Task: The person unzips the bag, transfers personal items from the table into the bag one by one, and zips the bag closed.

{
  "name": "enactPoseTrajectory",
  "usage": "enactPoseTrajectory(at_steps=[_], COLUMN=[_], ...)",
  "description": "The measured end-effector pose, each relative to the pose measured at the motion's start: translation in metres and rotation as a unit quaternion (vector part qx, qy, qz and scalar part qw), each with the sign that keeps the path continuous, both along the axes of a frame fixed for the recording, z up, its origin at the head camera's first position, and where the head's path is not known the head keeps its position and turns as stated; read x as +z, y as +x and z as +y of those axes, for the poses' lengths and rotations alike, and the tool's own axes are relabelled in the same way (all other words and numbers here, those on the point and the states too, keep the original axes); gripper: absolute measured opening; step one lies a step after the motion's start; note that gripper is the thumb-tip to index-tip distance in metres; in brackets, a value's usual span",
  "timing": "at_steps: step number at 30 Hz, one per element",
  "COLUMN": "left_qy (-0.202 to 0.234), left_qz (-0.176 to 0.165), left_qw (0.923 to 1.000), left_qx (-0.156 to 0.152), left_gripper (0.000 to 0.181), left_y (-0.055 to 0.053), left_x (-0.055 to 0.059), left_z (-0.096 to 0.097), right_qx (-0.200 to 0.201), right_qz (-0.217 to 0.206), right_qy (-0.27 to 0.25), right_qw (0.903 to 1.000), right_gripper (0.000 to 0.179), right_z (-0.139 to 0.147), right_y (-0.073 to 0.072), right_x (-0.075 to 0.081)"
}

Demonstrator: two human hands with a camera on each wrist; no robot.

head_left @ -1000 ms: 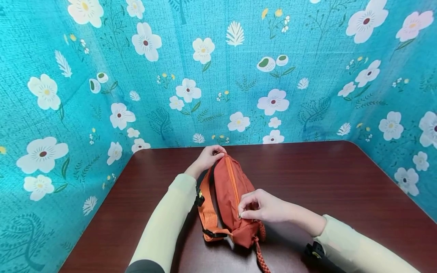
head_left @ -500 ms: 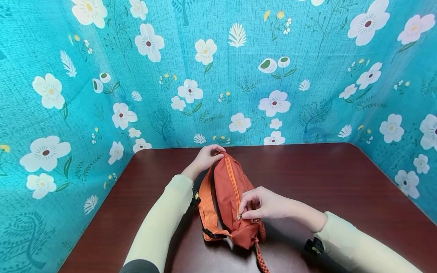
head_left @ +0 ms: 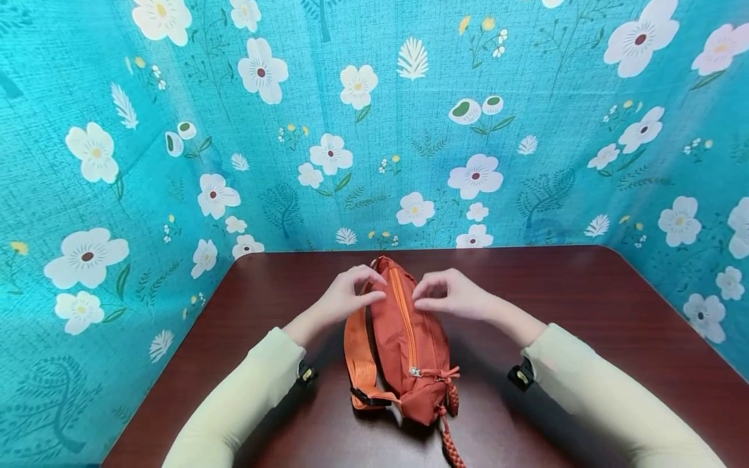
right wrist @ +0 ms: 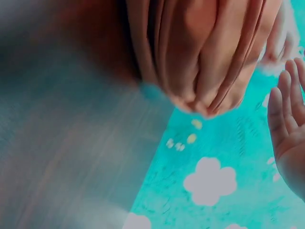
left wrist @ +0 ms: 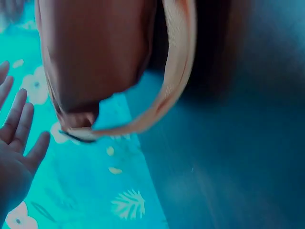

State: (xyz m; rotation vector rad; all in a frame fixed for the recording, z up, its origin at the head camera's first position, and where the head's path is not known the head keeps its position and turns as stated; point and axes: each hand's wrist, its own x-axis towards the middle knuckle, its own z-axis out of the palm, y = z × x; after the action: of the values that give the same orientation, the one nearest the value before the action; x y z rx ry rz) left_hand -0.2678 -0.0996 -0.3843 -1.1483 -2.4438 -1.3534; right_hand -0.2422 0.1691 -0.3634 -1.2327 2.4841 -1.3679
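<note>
A rust-red waist bag (head_left: pixel 391 318) lies lengthwise on the table, its orange zipper (head_left: pixel 404 305) facing up. The metal zipper slider (head_left: pixel 415 372) sits at the near end, with a red cord pull beside it. Along the bag's left side loops an orange webbing strap (head_left: pixel 359 351) with a black buckle. My left hand (head_left: pixel 345 298) is over the bag's far left side, fingers loosely bent and holding nothing. Opposite it, my right hand (head_left: pixel 455 296) hovers by the right side, also holding nothing. Both wrist views show relaxed fingers apart from the bag.
The dark reddish-brown table (head_left: pixel 281 286) has rounded far corners. A turquoise flowered cloth (head_left: pixel 374 162) hangs behind it and along both sides. A braided red cord (head_left: pixel 449 442) trails from the bag's near end toward the front.
My right hand has let go of the zipper slider and moved toward the far end. My left hand has released the bag's far tip and come slightly nearer. The bag stays in place.
</note>
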Motion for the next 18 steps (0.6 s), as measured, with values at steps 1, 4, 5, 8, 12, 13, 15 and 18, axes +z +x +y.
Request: enactPoseTrajectory(at_steps=[1, 4, 5, 8, 12, 13, 15, 18], left_qy=[0.002, 0.004, 0.005, 0.006, -0.012, -0.019, -0.033, -0.048], left_qz=[0.002, 0.001, -0.001, -0.012, -0.041, -0.054, -0.077, -0.110], left_qw=[0.9999, 0.9992, 0.9988, 0.9972, 0.9941, 0.9927, 0.9893, 0.9835], left_qx=[-0.010, -0.040, -0.048, -0.074, -0.099, -0.106, -0.119, -0.136], left_gripper=[0.018, 0.015, 0.015, 0.014, 0.011, 0.010, 0.008, 0.008], left_y=[0.007, 0.028, 0.034, 0.052, 0.074, 0.079, 0.087, 0.097], left_x=[0.000, -0.001, -0.002, -0.005, -0.007, -0.007, -0.007, -0.009], left_z=[0.000, -0.001, -0.001, -0.001, 0.000, 0.001, 0.002, 0.005], right_qx=[-0.016, -0.055, -0.064, -0.094, -0.126, -0.130, -0.136, -0.143], right_qz=[0.006, 0.010, 0.009, 0.010, 0.019, 0.015, 0.007, -0.016], right_qy=[-0.003, -0.006, -0.006, -0.002, 0.003, 0.001, -0.005, -0.016], right_qw=[0.9999, 0.9984, 0.9979, 0.9955, 0.9919, 0.9914, 0.9907, 0.9894], right_gripper=[0.010, 0.014, 0.015, 0.018, 0.023, 0.024, 0.026, 0.031], right_z=[0.000, -0.002, -0.003, -0.006, -0.011, -0.013, -0.016, -0.020], right_y=[-0.006, -0.025, -0.030, -0.044, -0.057, -0.059, -0.064, -0.070], right_x=[0.000, -0.003, -0.005, -0.009, -0.013, -0.014, -0.015, -0.016])
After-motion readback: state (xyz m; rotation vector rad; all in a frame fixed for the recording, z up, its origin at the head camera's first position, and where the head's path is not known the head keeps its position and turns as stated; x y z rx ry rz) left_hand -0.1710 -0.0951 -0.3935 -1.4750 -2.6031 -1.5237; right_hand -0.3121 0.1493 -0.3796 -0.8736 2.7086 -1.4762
